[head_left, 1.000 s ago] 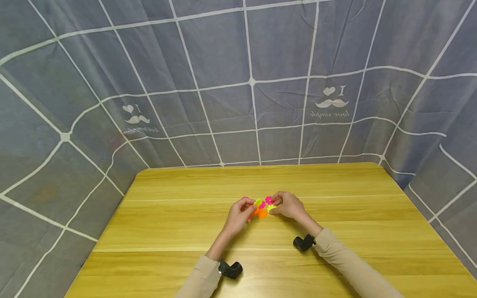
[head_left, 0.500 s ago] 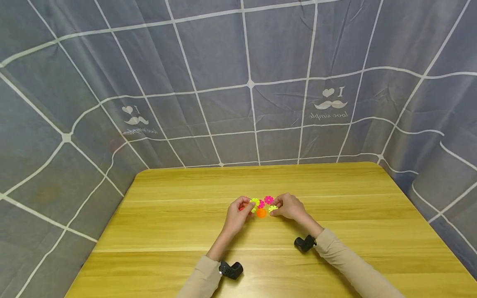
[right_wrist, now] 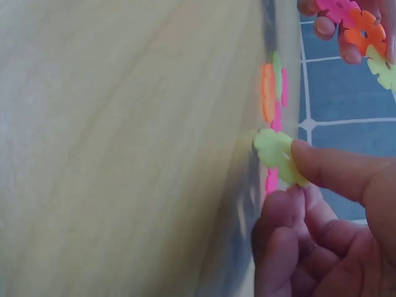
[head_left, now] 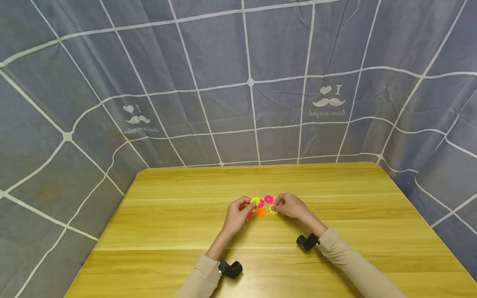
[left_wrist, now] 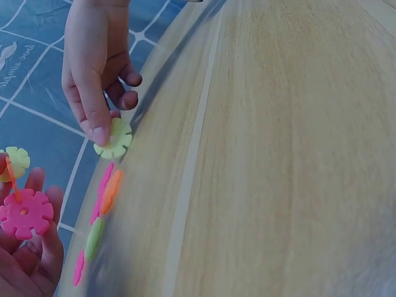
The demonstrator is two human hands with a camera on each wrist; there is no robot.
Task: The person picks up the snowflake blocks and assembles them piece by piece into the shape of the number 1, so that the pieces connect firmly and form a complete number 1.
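My left hand [head_left: 235, 216] holds a small joined group of notched, flower-shaped plastic discs. A pink disc [right_wrist: 338, 10], an orange disc [right_wrist: 364, 33] and a yellow disc [right_wrist: 381, 69] make up the group in the right wrist view. Between thumb and fingers, my right hand [head_left: 292, 205] pinches a single yellow disc [right_wrist: 273, 151], apart from the group. On the table between the hands lie loose discs: an orange one [head_left: 261, 212], a green one [left_wrist: 94, 239] and several pink ones, such as the pink disc [head_left: 268, 199] at the back.
The wooden table [head_left: 179, 231] stretches around both hands. Behind and beside it hangs a grey curtain [head_left: 220, 107] with white lines. Each wrist wears a black camera; the left camera [head_left: 231, 270] and the right camera [head_left: 307, 242] sit just above the tabletop.
My right hand has moved slightly right with the yellow disc, which now faces the head camera more fully. The left hand has shifted its joined discs a little left, turning the yellow one face-on.
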